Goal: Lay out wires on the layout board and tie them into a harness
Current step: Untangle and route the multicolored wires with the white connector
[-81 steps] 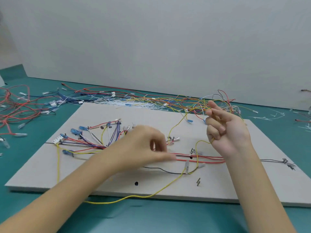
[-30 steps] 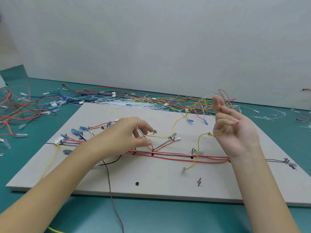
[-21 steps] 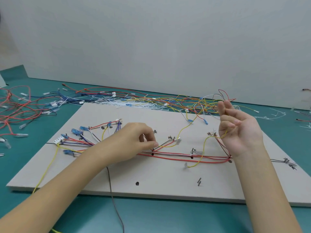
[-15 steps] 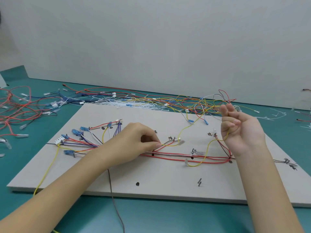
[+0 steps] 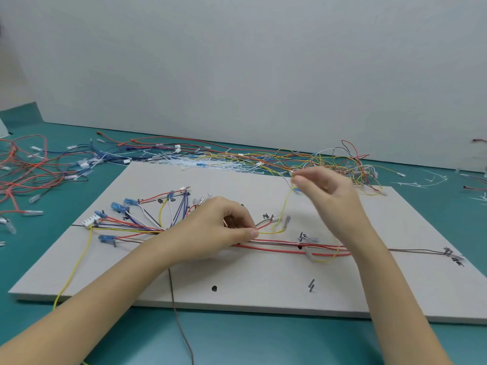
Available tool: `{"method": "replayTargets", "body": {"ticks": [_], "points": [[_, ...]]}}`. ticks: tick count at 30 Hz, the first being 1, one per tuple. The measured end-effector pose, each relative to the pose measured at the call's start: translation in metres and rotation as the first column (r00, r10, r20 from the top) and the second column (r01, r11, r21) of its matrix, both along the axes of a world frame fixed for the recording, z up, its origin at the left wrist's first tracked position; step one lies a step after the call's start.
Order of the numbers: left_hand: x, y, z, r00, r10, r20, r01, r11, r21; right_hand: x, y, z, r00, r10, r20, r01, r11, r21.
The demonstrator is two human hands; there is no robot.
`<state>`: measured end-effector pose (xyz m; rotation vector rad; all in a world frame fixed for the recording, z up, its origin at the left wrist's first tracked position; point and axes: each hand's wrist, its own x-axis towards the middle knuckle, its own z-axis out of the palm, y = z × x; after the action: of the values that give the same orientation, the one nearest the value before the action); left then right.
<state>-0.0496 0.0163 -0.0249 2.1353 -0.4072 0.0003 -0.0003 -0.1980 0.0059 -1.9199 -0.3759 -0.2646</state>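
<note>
A pale grey layout board (image 5: 253, 291) lies on the teal table. Red, black and yellow wires (image 5: 287, 247) run across its middle, and a fan of coloured wires with blue terminals (image 5: 137, 217) spreads at its left. My left hand (image 5: 218, 227) rests on the bundle and pinches a yellow wire (image 5: 272, 231) between thumb and forefinger. My right hand (image 5: 324, 192) hovers over the board's far right part, blurred, its thumb and fingers pinching the upper stretch of a yellow wire (image 5: 286, 204).
Loose wires in a tangle (image 5: 263, 158) lie behind the board, along with white cable ties (image 5: 205, 164). More red and blue wires (image 5: 29, 175) spread at the far left. A grey wire (image 5: 179, 317) hangs off the board's front edge. A white wall stands behind.
My right hand has turned over and swung left and away, toward the wire pile behind the board. My left hand keeps its pinch on the yellow wire, shifted slightly right.
</note>
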Motion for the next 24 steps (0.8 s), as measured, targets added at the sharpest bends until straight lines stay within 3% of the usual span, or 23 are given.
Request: {"method": "replayTargets", "body": {"ticks": [2,4,11,16,24], "points": [[0.0,0.0,0.0,1.0,0.004,0.011,-0.004,1.0,-0.028,-0.007,0.009,0.0,0.972,0.223,-0.07,-0.224,0.975,-0.011],[0.0,0.0,0.0,1.0,-0.003,0.011,0.004,0.997,-0.071,-0.013,0.014,-0.002,0.939,0.316,-0.137,-0.327,0.943,-0.061],[0.0,0.003,0.004,0.999,-0.032,-0.04,0.026,0.99,-0.14,-0.013,0.008,-0.002,0.893,0.335,-0.302,-0.401,0.896,-0.191],[0.004,0.019,0.015,0.995,-0.028,-0.093,0.03,0.999,0.017,-0.01,0.009,-0.007,0.855,0.351,-0.382,-0.443,0.877,-0.184],[0.007,0.022,0.007,0.996,0.041,-0.085,-0.023,0.98,0.199,-0.002,0.014,-0.022,0.931,0.259,-0.258,-0.337,0.881,-0.332]]}}
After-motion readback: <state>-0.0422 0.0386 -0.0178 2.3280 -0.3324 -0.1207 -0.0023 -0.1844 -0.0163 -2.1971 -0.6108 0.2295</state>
